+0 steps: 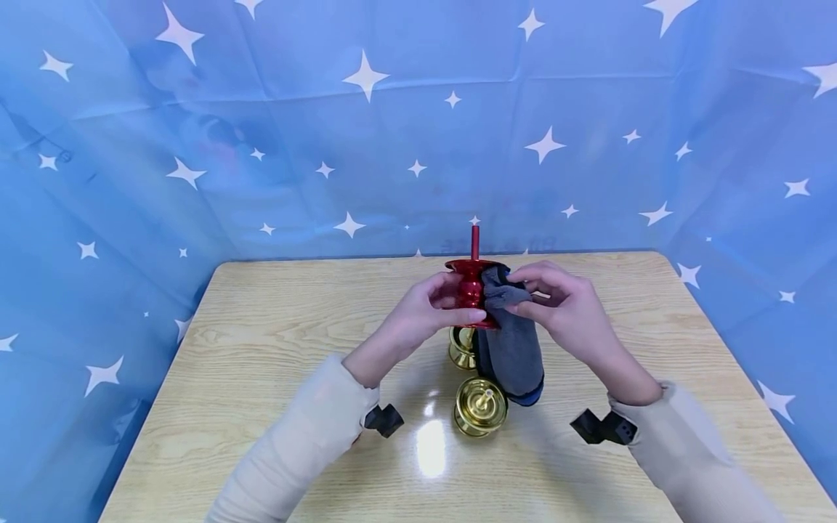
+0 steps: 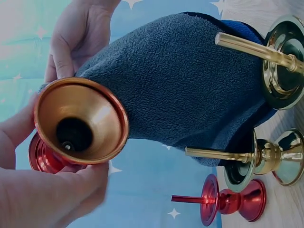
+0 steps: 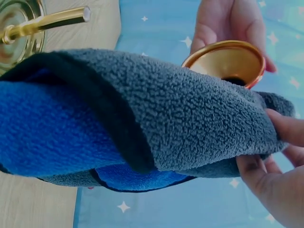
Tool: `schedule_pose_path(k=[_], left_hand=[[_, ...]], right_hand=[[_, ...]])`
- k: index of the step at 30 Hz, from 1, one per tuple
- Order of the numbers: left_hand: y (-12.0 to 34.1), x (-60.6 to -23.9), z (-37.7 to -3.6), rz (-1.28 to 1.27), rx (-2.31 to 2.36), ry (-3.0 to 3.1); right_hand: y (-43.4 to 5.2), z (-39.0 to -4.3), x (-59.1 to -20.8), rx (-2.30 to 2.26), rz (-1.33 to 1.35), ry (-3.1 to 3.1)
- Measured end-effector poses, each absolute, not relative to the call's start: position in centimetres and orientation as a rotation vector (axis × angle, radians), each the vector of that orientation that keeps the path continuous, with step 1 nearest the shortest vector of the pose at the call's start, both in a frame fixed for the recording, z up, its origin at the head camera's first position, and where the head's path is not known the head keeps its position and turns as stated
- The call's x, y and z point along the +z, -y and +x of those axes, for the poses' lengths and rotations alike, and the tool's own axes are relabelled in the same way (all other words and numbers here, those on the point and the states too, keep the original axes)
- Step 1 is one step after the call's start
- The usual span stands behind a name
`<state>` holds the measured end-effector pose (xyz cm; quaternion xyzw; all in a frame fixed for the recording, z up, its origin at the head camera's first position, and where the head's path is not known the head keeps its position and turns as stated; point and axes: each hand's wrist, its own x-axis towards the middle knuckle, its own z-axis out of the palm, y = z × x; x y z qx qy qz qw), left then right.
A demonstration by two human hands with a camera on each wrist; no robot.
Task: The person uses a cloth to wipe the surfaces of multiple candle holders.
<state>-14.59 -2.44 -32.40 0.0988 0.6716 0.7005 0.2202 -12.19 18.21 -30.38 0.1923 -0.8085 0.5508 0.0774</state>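
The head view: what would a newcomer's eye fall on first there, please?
Probably the shiny red stand, upright in the left hand above the table, near the middle. Beside it, a gray cloth hangs from the right hand. Behind the table, white stars stand out on the blue backdrop.

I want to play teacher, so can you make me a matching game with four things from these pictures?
Things:
1. Left hand
2. Right hand
3. Gold holders
4. Cloth backdrop

Matches:
A. Pinching the grey-and-blue towel
B. Gripping a red holder
C. Blue with white stars
D. Standing on the wooden table

Right pairs: 1-B, 2-A, 3-D, 4-C
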Motion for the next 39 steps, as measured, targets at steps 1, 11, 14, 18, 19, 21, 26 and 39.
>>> schedule_pose_path(k=[1, 11, 14, 18, 19, 21, 26, 39], left_hand=[[2.6, -32.4, -14.5, 0.294, 1.914, -1.856], [2.3, -31.8, -14.0, 0.273, 1.793, -2.020], [2.3, -31.7, -14.0, 0.275, 1.790, -2.032], [2.9, -31.7, -14.1, 0.343, 1.877, -1.854], [3.1, -31.7, -14.1, 0.370, 1.896, -1.802], [3.4, -31.7, -14.2, 0.406, 1.917, -1.721], [3.2, -31.7, -14.0, 0.385, 1.877, -1.755], [2.2, -32.6, -14.1, 0.352, 1.774, -1.962]], right_hand=[[-18.2, -12.2, -30.4, 1.637, 0.571, 2.427], [-17.4, -11.8, -30.5, 1.518, 0.548, 2.430], [-17.2, -11.7, -30.3, 1.471, 0.586, 2.425], [-17.9, -12.0, -30.3, 1.606, 0.580, 2.398], [-18.1, -12.1, -30.4, 1.651, 0.568, 2.392], [-18.5, -12.3, -30.6, 1.717, 0.546, 2.380], [-18.6, -12.4, -31.0, 1.722, 0.573, 2.357], [-17.4, -11.6, -30.6, 1.430, 0.695, 2.384]])
